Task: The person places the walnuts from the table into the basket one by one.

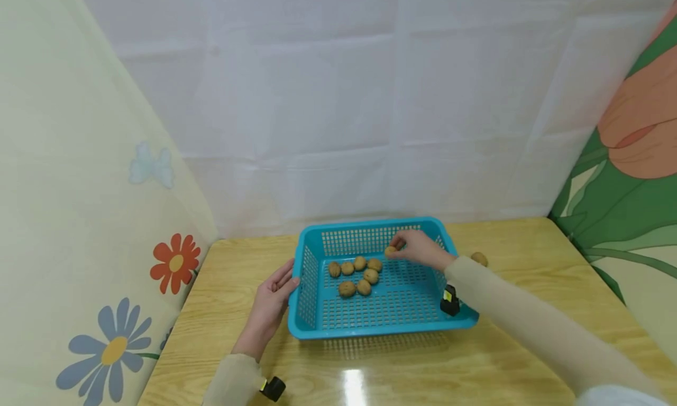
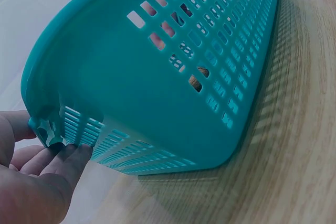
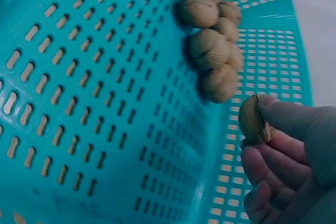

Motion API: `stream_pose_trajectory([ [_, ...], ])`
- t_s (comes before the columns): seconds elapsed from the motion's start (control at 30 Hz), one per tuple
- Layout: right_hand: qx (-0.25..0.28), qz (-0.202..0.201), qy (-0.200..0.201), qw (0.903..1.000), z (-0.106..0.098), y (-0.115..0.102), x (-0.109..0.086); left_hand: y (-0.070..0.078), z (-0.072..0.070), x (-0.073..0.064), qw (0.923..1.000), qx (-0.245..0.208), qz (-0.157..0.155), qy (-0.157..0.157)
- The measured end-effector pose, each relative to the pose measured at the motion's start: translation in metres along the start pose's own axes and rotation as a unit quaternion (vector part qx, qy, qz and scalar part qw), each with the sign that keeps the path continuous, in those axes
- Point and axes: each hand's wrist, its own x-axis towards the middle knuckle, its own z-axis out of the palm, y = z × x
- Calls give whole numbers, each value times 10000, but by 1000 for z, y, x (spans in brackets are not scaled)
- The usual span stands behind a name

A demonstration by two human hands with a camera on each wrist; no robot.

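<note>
A blue plastic basket with slotted walls stands on the table. Several walnuts lie on its floor toward the left and back; the right wrist view shows these walnuts clustered together. My right hand is inside the basket near the back wall, pinching one walnut between thumb and fingers. At the basket's left end, my left hand grips the rim, thumb on top and fingers below it; the left wrist view shows the left hand at the rim's corner.
One more walnut lies on the wooden table just right of the basket, beside the right forearm. A white cloth hangs behind the table. Flower-printed panels stand at the left and right.
</note>
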Motion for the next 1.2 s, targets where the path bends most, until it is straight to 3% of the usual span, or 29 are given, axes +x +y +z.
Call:
stream_pose_trajectory([
  [0.2, -97, 331, -226, 9991, 19, 1, 8, 0, 1, 0, 10000, 28, -22, -21],
  [0.57, -8, 358, -527, 9980, 27, -2, 13, -1, 1, -1, 10000, 39, -35, 15],
  [0.87, 29, 118, -406, 9991, 8, -5, 6, -2, 0, 0, 10000, -4, -33, 76],
  [1.2, 250, -388, -54, 9989, -31, -4, -17, -1, 0, 0, 10000, 58, -1, 47],
])
